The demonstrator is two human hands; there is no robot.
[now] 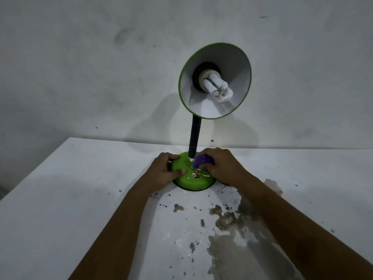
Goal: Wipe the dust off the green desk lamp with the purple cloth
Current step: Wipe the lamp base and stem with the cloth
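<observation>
reaching in from the near edge of the table (60, 219), across peeled, stained patches (226, 219) spreading over the near right of the white top. left hand (161, 170) resting on the left side of the lamp (187, 178) base, thumb lying on the green dome and fingers curling round its far left rim, gripping the base. right hand (222, 166) sitting on the right side of the base, fingers bunching round the cloth (201, 161) and pressing that purple wad onto the top of the dome, just beside the foot of the stem (194, 136). showing a small red switch (196, 175) on the near slope of the base, between the two hands. standing near the far edge of the table, about midway along it, close to the wall (80, 67). rising from the base as a dark stem, leaning slightly right. tilting toward the camera at the top, a green-rimmed shade (232, 63) with a white inside and a white bulb (217, 87) in its socket. casting a faint shadow on the grey, smudged wall behind.
</observation>
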